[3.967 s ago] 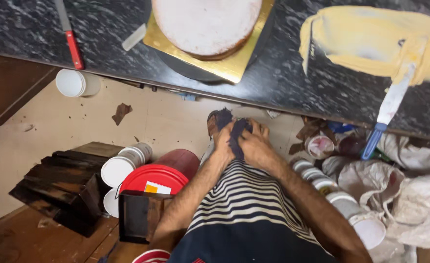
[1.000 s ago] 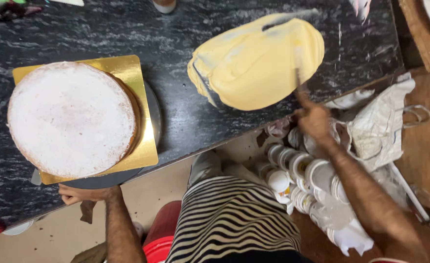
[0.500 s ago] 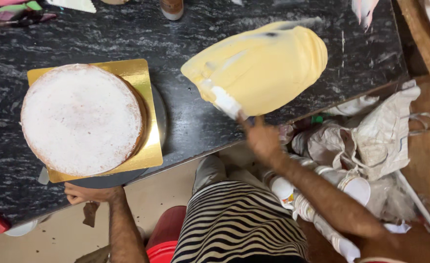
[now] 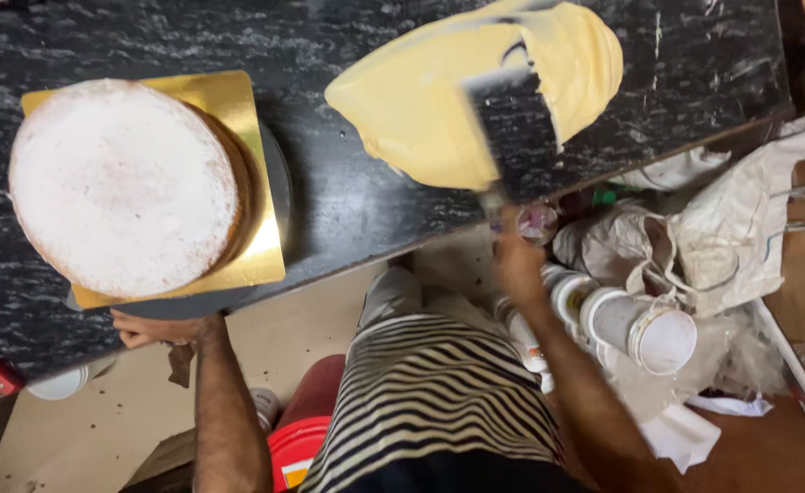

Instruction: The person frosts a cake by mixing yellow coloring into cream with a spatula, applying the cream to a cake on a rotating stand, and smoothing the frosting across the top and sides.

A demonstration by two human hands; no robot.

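Lower right of the frame: white round tubs (image 4: 640, 329) lie in a row on the floor beside crumpled white bags (image 4: 731, 237). Bottom centre: a red bucket (image 4: 295, 447) bearing a white and yellow label (image 4: 295, 472). Lower left: a white tub (image 4: 56, 383)

One head camera, looking straight down from above.

The view looks down past the person's striped shirt (image 4: 430, 402) onto the black marble counter (image 4: 348, 219) and the floor beside it. It is quite near: the counter fills the upper half, both forearms show below.
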